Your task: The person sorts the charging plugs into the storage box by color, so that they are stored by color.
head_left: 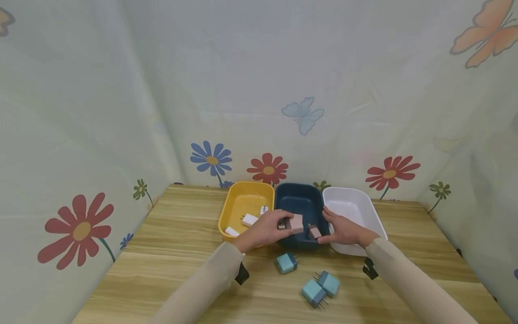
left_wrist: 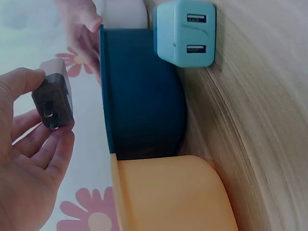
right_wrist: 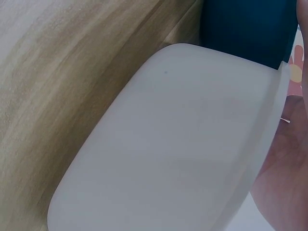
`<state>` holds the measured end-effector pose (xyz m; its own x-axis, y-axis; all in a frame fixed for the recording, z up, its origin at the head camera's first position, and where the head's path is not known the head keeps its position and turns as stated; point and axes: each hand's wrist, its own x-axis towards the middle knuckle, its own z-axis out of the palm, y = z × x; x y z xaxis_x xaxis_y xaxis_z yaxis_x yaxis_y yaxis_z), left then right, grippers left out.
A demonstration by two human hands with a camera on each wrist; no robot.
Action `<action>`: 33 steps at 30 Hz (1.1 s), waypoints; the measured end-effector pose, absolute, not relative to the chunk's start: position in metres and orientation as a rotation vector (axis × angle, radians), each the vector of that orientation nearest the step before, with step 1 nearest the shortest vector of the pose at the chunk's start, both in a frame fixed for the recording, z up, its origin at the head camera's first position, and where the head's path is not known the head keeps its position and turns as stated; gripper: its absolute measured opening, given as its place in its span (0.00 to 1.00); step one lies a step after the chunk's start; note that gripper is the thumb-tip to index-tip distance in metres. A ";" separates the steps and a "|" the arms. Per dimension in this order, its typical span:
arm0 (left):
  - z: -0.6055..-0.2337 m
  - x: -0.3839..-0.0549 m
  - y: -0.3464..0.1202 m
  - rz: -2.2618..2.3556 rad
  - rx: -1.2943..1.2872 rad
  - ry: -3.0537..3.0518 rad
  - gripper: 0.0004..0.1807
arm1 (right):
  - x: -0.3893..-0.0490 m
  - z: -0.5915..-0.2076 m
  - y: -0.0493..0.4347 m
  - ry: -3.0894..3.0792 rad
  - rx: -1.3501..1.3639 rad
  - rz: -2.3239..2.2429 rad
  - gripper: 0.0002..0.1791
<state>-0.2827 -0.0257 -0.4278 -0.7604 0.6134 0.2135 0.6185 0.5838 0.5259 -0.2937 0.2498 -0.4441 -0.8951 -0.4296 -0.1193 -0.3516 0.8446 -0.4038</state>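
My left hand [head_left: 265, 228] pinches a pink charger plug [head_left: 296, 223] with a dark grey prong end above the dark blue bin [head_left: 298, 191]. In the left wrist view, the thumb and fingertips hold this plug [left_wrist: 54, 94] by its sides, its prongs facing the camera. My right hand [head_left: 346, 228] is over the border of the blue bin and the white bin [head_left: 370, 207], thumb and fingers spread apart. Just left of its thumb, within the blue bin's outline, shows a smaller pink-brown charger plug [head_left: 314, 231]. The right wrist view shows mostly the white bin's outside, the fingers out of frame.
A yellow bin [head_left: 244, 191] on the left holds several white charger plugs [head_left: 250, 220]. In front of the bins lie a teal charger plug [head_left: 286, 263] and two more teal plugs [head_left: 314, 292] close together on the wooden table [head_left: 162, 252]. A flower-printed curtain [head_left: 251, 90] hangs behind.
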 end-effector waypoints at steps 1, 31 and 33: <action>-0.429 -0.284 -0.025 -0.939 -1.074 -2.795 0.25 | -0.294 -0.445 0.250 2.818 -0.606 -0.560 0.57; -0.455 -0.301 -0.002 -0.889 -1.093 -2.882 0.22 | -0.294 -0.451 0.253 2.825 -0.619 -0.584 0.58; -0.456 -0.301 -0.001 -0.850 -1.100 -2.880 0.24 | -0.294 -0.451 0.253 2.823 -0.622 -0.585 0.58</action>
<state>-0.3014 -0.0011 -0.4560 -0.7618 0.6342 0.1322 0.6042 0.6221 0.4979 -0.2941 0.2531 -0.4507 -0.8933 -0.4382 -0.1000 -0.3623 0.8337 -0.4168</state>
